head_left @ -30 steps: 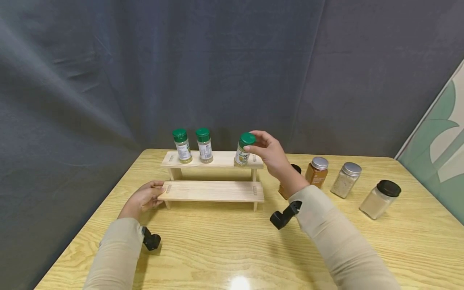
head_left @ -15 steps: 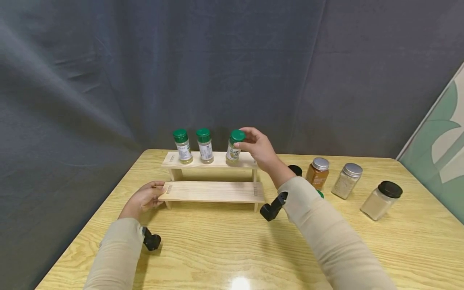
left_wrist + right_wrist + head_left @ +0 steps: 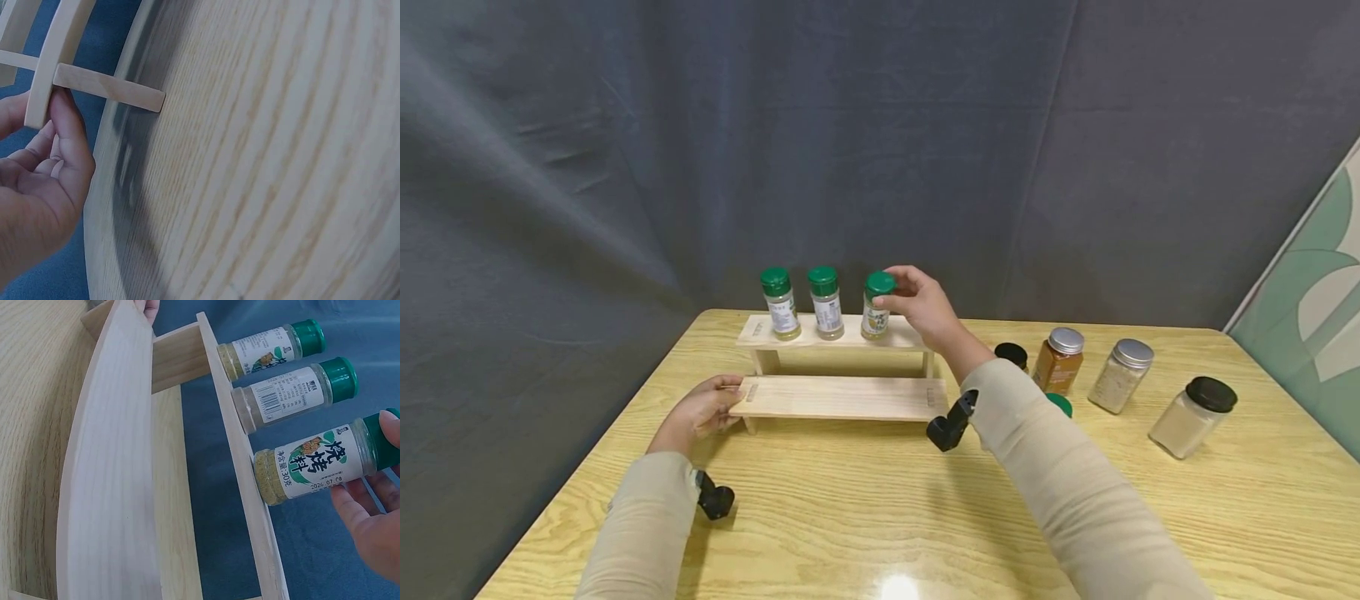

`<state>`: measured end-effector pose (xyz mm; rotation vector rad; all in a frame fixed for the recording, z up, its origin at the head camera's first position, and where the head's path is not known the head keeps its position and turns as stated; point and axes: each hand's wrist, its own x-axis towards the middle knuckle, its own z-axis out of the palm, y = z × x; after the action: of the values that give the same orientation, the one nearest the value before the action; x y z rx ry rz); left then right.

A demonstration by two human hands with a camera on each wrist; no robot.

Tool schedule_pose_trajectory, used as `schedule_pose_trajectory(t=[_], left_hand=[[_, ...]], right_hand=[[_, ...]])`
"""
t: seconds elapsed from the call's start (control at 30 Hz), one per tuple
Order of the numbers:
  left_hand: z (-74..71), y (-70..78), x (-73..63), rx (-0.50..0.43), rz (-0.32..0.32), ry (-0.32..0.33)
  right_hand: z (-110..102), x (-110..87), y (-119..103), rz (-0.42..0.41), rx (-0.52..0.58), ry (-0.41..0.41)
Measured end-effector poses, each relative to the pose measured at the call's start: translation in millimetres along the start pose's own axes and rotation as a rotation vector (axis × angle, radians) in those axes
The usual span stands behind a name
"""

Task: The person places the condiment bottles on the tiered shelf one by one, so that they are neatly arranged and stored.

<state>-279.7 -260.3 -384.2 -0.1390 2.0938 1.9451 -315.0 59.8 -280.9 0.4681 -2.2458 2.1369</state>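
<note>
My right hand (image 3: 921, 307) holds a green-capped spice jar (image 3: 319, 459) by its cap and upper side. The jar stands upright at the upper tier of a two-tier wooden rack (image 3: 842, 397), its base right at the board. Two similar jars, a middle jar (image 3: 827, 305) and a left jar (image 3: 780, 305), stand on the same tier to its left. My left hand (image 3: 702, 408) pinches the left end of the rack's lower board, thumb above and fingers beneath, as the left wrist view shows (image 3: 47, 169).
Right of the rack stand a black-lidded jar (image 3: 1011, 355), an orange-brown jar with a silver lid (image 3: 1060, 362), a silver-lidded jar (image 3: 1121, 377) and a pale jar with a black lid (image 3: 1192, 417). A green cap (image 3: 1059, 405) shows behind my right sleeve. A dark curtain (image 3: 880, 150) hangs behind the table.
My right hand has carried the spice jar leftward along the upper tier, closer to the middle jar. The green cap near my right sleeve has come into view. My left hand stays on the rack.
</note>
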Motion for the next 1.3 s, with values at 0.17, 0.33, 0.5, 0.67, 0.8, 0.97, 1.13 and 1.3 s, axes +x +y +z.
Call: schedule_pose_trajectory(t=[0.17, 0.33, 0.5, 0.67, 0.8, 0.97, 1.13, 1.3], left_hand=[[0.0, -0.4, 0.5, -0.006, -0.009, 0.002], [-0.3, -0.1, 0.7, -0.002, -0.009, 0.008], [-0.3, 0.0, 0.6, -0.008, -0.007, 0.007], [-0.8, -1.1, 1.0, -0.019, -0.005, 0.006], [-0.9, -1.2, 1.4, -0.007, -0.003, 0.005], [-0.7, -0.1, 2.2, 0.003, -0.006, 0.006], [-0.1, 0.7, 2.7, -0.007, -0.01, 0.006], [1.0, 0.2, 5.2, -0.016, -0.01, -0.004]], right_hand=[[2, 4.2, -1, 0.02, -0.043, 0.007], [3, 8.7, -2, 0.041, -0.085, 0.015], [5, 12.9, -2, 0.06, -0.105, 0.018], [7, 15.5, -2, 0.076, -0.139, 0.028], [8, 16.8, -4, 0.083, -0.174, 0.028], [8, 18.2, -6, 0.087, -0.182, 0.021], [4, 16.2, -8, 0.088, -0.186, 0.005], [-6, 9.7, -12, 0.088, -0.225, -0.002]])
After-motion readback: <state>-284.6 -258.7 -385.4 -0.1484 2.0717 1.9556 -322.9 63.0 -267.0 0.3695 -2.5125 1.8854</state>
